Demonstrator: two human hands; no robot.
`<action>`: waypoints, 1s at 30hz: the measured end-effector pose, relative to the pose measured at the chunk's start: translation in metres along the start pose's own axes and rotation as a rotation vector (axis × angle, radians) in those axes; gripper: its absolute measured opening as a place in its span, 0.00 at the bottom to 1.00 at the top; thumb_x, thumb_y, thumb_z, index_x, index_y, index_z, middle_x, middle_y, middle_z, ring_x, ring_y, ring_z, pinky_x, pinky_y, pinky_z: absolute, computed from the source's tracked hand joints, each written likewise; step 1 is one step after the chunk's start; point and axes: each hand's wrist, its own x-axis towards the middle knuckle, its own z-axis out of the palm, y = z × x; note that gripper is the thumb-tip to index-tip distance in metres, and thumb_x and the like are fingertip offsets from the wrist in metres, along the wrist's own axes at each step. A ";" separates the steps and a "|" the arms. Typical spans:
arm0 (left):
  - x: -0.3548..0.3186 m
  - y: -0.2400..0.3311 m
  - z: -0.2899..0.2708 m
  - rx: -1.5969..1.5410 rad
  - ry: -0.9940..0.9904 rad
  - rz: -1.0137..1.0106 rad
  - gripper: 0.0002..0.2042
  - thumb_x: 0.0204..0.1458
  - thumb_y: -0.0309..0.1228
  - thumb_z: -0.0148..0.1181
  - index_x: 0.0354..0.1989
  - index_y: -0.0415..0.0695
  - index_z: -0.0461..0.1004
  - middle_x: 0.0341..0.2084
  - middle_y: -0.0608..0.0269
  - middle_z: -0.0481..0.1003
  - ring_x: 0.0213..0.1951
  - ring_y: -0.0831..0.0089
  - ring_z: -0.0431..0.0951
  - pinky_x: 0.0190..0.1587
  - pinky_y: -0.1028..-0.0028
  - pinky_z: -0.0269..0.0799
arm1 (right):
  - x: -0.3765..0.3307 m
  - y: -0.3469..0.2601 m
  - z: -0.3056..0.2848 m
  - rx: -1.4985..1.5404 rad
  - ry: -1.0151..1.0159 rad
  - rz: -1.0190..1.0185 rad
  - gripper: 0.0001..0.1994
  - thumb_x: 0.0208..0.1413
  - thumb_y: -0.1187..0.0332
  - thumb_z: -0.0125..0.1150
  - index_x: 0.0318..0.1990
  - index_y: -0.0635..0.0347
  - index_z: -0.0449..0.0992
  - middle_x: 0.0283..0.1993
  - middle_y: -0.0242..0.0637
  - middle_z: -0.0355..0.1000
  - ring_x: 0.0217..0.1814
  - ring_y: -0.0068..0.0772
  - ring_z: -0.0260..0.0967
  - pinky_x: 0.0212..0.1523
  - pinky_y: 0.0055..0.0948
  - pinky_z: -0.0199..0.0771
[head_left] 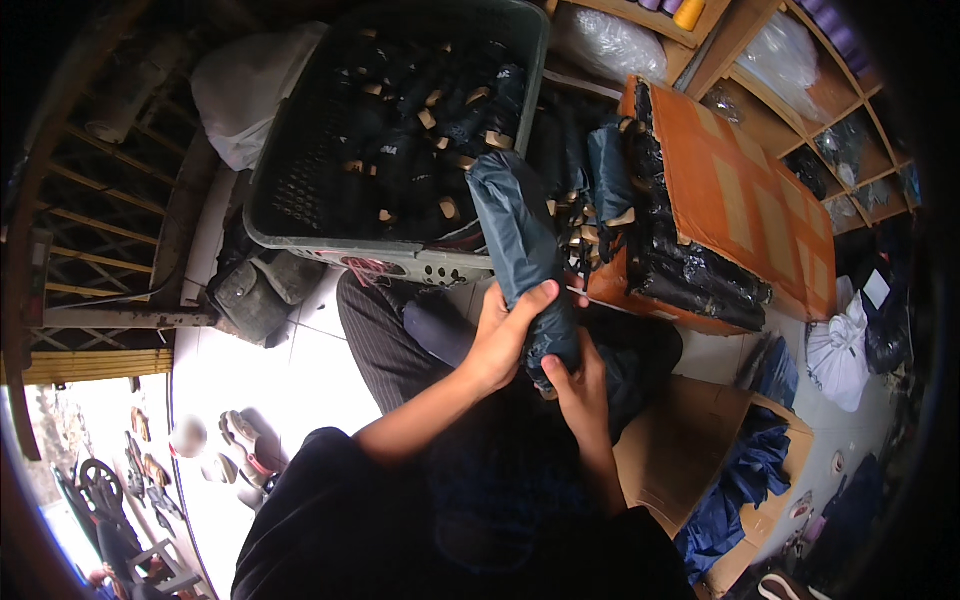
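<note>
A folded dark blue-grey umbrella in its fabric sleeve (515, 230) stands tilted in front of me. My left hand (500, 340) wraps around its lower part from the left. My right hand (582, 385) grips its bottom end from below. Just behind it sits a grey plastic basket (400, 262) filled with several dark folded umbrellas with tan handle tips. To the right, an orange cardboard box (750, 200) lies on its side with more dark umbrellas stacked at its open edge.
An open brown cardboard box (690, 450) with dark blue cloth stands at my lower right. Wooden shelves (800, 90) with plastic-wrapped goods rise at the back right. A white bag (245, 90) lies left of the basket. Shoes (240, 440) rest on the pale tiled floor.
</note>
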 end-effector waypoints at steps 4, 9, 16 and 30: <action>-0.004 -0.014 -0.009 0.223 0.037 0.079 0.23 0.55 0.43 0.57 0.51 0.36 0.65 0.42 0.54 0.72 0.44 0.66 0.75 0.48 0.69 0.71 | 0.002 -0.012 0.010 -0.249 0.083 -0.179 0.27 0.53 0.57 0.61 0.53 0.71 0.66 0.42 0.44 0.71 0.43 0.34 0.69 0.45 0.32 0.68; -0.011 -0.006 -0.013 0.231 -0.001 0.028 0.37 0.59 0.40 0.55 0.67 0.34 0.40 0.60 0.49 0.55 0.65 0.64 0.51 0.65 0.70 0.44 | 0.010 -0.016 0.006 -0.120 0.067 -0.091 0.27 0.48 0.58 0.64 0.50 0.69 0.68 0.41 0.44 0.72 0.42 0.32 0.71 0.43 0.31 0.70; 0.013 0.011 -0.026 0.001 -0.448 0.009 0.29 0.49 0.31 0.67 0.56 0.39 0.57 0.44 0.54 0.71 0.52 0.68 0.70 0.56 0.68 0.62 | 0.008 0.018 -0.003 0.342 -0.107 0.050 0.33 0.46 0.49 0.58 0.53 0.67 0.64 0.34 0.46 0.71 0.33 0.36 0.73 0.36 0.31 0.75; -0.002 0.016 -0.031 1.146 -0.216 0.883 0.10 0.36 0.24 0.70 0.31 0.43 0.81 0.29 0.65 0.72 0.36 0.65 0.72 0.38 0.68 0.66 | 0.017 0.024 -0.009 0.565 -0.170 0.148 0.26 0.54 0.49 0.52 0.50 0.62 0.66 0.33 0.41 0.70 0.27 0.27 0.70 0.25 0.24 0.70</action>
